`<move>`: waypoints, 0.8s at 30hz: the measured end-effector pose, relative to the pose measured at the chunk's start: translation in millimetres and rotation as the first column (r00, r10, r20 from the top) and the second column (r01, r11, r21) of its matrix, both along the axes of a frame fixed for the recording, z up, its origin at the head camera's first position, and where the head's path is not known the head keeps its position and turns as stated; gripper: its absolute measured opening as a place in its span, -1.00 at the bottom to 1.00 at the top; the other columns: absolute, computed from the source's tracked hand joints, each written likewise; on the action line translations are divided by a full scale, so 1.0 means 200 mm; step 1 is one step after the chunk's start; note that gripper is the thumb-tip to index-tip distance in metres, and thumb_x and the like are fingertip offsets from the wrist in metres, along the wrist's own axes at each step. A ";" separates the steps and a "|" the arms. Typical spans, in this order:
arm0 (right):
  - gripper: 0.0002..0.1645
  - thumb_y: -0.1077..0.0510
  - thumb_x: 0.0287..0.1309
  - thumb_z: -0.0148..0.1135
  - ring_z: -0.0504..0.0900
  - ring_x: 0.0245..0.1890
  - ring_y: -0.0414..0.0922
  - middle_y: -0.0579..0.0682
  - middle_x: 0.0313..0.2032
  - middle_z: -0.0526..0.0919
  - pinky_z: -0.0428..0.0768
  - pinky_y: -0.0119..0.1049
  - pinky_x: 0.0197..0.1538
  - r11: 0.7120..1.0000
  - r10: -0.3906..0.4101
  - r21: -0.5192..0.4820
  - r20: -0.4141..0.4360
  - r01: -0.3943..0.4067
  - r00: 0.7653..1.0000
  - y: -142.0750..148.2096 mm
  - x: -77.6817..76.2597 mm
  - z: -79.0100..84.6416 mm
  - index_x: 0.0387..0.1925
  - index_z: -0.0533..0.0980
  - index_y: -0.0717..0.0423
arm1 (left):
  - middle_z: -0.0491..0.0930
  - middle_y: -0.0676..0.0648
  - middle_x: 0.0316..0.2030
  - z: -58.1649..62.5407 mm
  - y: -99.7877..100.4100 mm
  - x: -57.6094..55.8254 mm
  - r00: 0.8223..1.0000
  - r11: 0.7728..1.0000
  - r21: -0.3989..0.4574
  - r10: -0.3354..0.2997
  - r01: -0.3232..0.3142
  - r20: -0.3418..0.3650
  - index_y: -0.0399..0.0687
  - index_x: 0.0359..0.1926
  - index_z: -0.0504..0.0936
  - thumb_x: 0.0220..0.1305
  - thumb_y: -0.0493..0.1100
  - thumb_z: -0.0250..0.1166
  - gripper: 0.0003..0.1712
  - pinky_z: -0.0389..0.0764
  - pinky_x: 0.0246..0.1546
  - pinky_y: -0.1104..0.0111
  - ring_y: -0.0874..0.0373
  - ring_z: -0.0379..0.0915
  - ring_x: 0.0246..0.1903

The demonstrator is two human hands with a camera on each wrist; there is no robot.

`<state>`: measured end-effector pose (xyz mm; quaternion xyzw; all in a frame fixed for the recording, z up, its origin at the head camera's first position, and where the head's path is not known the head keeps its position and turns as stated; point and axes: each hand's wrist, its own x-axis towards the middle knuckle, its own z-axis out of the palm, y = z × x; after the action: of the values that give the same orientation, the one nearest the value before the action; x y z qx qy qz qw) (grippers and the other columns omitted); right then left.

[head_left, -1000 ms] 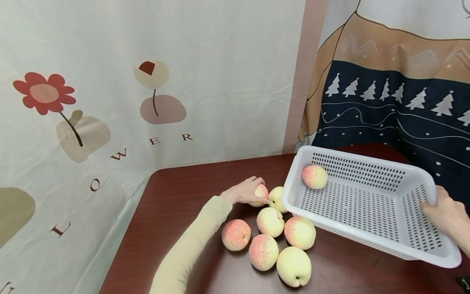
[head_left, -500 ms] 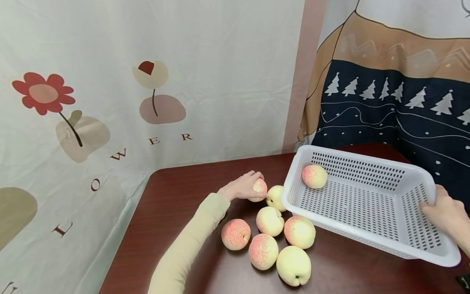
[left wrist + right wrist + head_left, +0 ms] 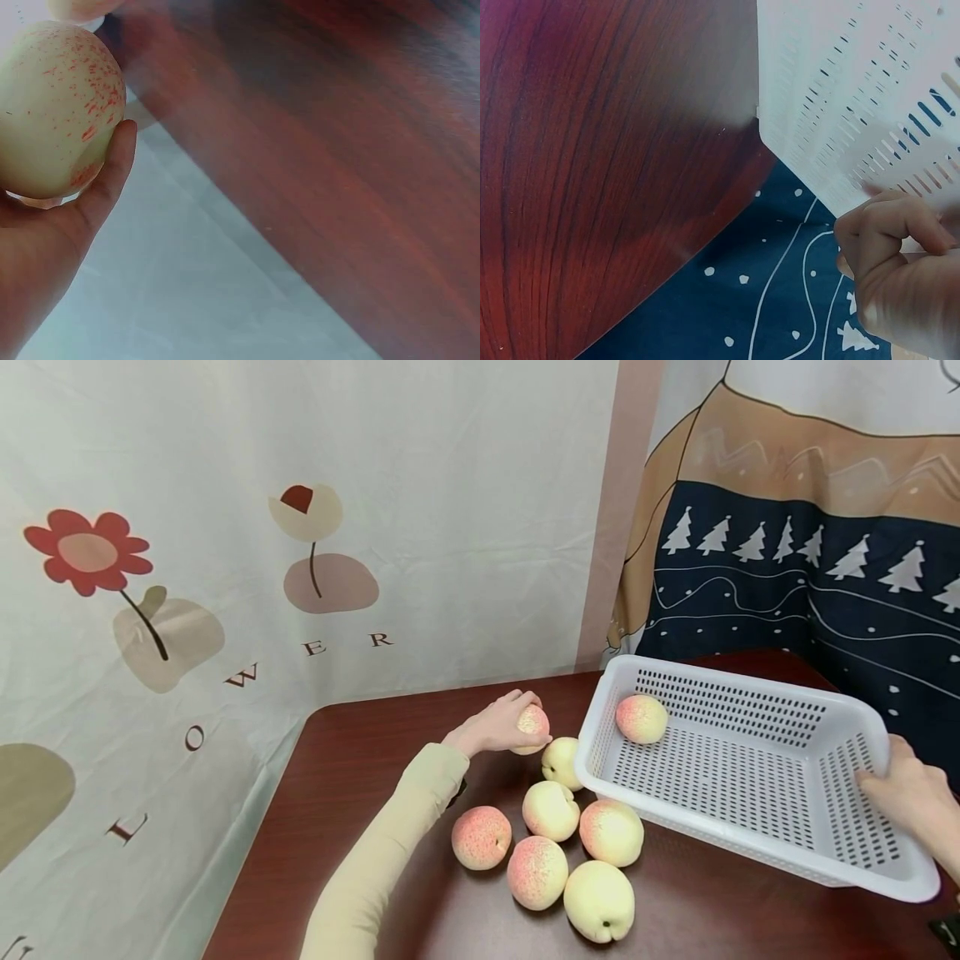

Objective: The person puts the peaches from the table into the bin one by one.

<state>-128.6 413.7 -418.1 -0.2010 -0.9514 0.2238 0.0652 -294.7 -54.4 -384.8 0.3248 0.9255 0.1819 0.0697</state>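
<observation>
My left hand (image 3: 501, 725) grips a speckled red-and-cream peach (image 3: 533, 727) just above the table, left of the basket. In the left wrist view the thumb lies along the side of that peach (image 3: 64, 112). A paler peach (image 3: 560, 763) sits right below it, beside the basket's corner. My right hand (image 3: 909, 787) holds the right end of a white perforated plastic basket (image 3: 738, 781), thumb inside the rim; the right wrist view shows fingers (image 3: 896, 225) curled over that edge. One peach (image 3: 642, 719) lies in the basket's left end.
Several more peaches rest in front of the basket, among them a red one (image 3: 482, 838) and a pale one (image 3: 599, 902). The dark red-brown table (image 3: 360, 777) ends at a white flower-printed curtain (image 3: 450, 527) and a navy tree-printed one (image 3: 750, 585).
My left hand has lifted its peach slightly up and away from the neighbouring pale peach. The right hand and basket have stayed in place.
</observation>
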 end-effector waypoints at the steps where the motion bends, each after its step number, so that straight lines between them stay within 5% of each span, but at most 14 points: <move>1: -0.15 0.33 0.15 -0.12 0.48 -0.82 0.00 0.66 -0.37 0.27 0.48 -0.23 -0.79 1.000 0.001 0.001 -0.001 -0.001 1.000 0.00 0.00 0.00 0.29 -0.33 0.57 | 0.41 0.01 -0.08 0.01 0.01 0.00 1.000 1.000 0.005 -0.003 0.003 -0.003 0.13 0.00 0.41 0.02 0.22 0.28 -0.44 0.53 -0.16 0.27 0.17 0.39 -0.14; 24: -0.15 0.35 0.14 -0.14 0.48 -0.81 0.02 0.67 -0.34 0.24 0.49 -0.21 -0.78 1.000 0.003 -0.007 -0.007 -0.003 1.000 -0.03 0.01 0.02 0.29 -0.34 0.58 | 0.39 0.03 -0.06 0.25 0.43 0.01 0.996 0.998 -0.011 -0.066 0.065 -0.056 0.16 0.06 0.36 0.04 0.24 0.25 -0.41 0.53 -0.11 0.27 0.18 0.39 -0.19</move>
<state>-127.4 408.6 -413.4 -0.1991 -0.9507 0.2280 0.0677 -293.1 31.8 -335.7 0.3596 0.9168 0.1660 0.0508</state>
